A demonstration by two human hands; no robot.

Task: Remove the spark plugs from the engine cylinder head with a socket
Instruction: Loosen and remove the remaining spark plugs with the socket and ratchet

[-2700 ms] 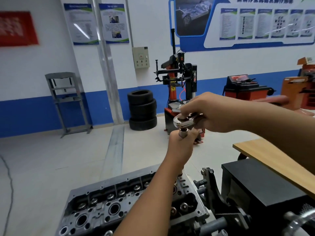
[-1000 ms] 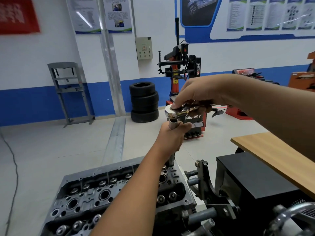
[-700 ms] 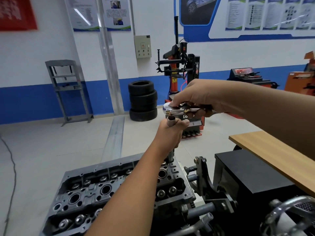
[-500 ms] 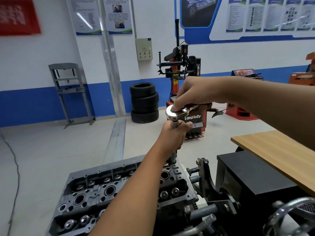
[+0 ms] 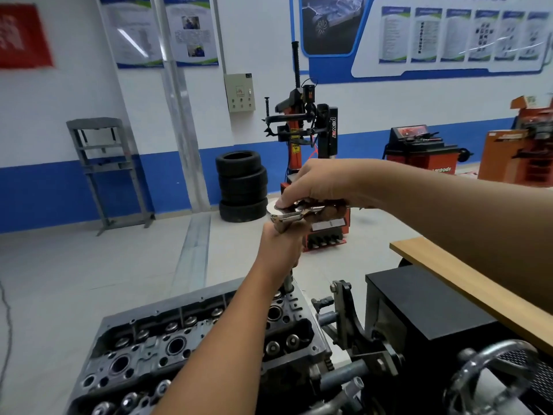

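A grey engine cylinder head (image 5: 155, 339) sits low in the view with several round plug wells along its top. A long socket extension (image 5: 288, 283) stands upright in the well at the head's far right end. My left hand (image 5: 279, 247) grips the upper part of that extension. On top of it sits a chrome ratchet wrench (image 5: 287, 215), and my right hand (image 5: 317, 187) grips its handle with a finger over the round head. No spark plug is visible.
The head is clamped to a stand bracket (image 5: 347, 310) beside a black box (image 5: 434, 313) and a wooden benchtop (image 5: 478, 283). A metal handwheel (image 5: 493, 381) is at the lower right. Stacked tyres (image 5: 242, 187) and a tyre changer (image 5: 305, 139) stand on the floor behind.
My right hand has swung the ratchet handle back and forth on the extension while the left hand kept its grip. The view has shifted slightly.
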